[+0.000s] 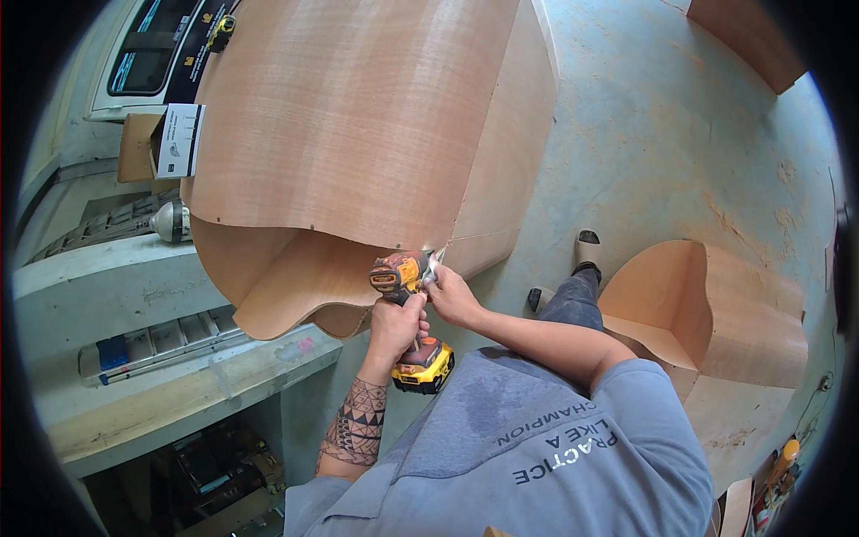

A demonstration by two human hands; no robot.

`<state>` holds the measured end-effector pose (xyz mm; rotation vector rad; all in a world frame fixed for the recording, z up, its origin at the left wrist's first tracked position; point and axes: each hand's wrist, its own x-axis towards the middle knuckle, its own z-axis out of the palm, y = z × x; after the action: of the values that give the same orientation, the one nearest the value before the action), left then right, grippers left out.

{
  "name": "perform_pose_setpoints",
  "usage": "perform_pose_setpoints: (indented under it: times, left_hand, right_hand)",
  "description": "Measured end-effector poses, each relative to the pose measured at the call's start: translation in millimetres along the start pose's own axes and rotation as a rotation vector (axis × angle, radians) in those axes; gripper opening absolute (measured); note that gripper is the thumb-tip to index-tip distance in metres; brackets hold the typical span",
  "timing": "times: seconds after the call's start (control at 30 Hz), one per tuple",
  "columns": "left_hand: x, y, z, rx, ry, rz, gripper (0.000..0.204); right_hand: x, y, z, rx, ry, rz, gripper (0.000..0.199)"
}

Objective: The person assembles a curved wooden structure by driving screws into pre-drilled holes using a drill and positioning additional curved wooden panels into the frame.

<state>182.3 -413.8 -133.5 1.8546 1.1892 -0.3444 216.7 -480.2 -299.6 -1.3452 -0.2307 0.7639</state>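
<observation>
My left hand (394,329) grips the handle of a cordless drill (400,274), orange-brown and black with a yellow-bottomed battery (425,367) hanging below. The drill's nose points toward the front corner of a large curved plywood piece (358,116). Close by the nose, my right hand (454,294) is closed, its fingers pinched around something small, whitish and shiny that I cannot make out. The drill's tip is hidden behind those fingers, so contact with the wood cannot be told. Beneath the plywood's front edge, a wavy-edged inner panel (295,300) shows.
At right on the floor stands a smaller curved plywood piece (752,313). A ladder (165,345) lies on a ledge at left. Beyond are a white box (181,140) and a tape measure (221,33). Another plywood piece (752,36) is at the far right.
</observation>
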Motion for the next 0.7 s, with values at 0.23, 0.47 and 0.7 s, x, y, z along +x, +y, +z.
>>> perform_pose_setpoints:
  times: [0.23,0.47,0.7]
  left_hand:
    - [3.0,-3.1,6.2,-0.015,0.025,-0.020,0.027]
    - [-2.2,-5.8,7.6,-0.054,0.048,-0.015,0.027]
    - [-10.0,3.3,-6.3,-0.156,0.052,-0.045,0.023]
  right_hand:
    - [-1.2,-11.0,-7.1,-0.211,0.021,-0.038,0.028]
    - [-4.9,-17.4,-15.5,-0.370,0.094,-0.137,0.024]
    - [-6.0,-15.1,-27.4,-0.626,0.053,-0.347,0.040]
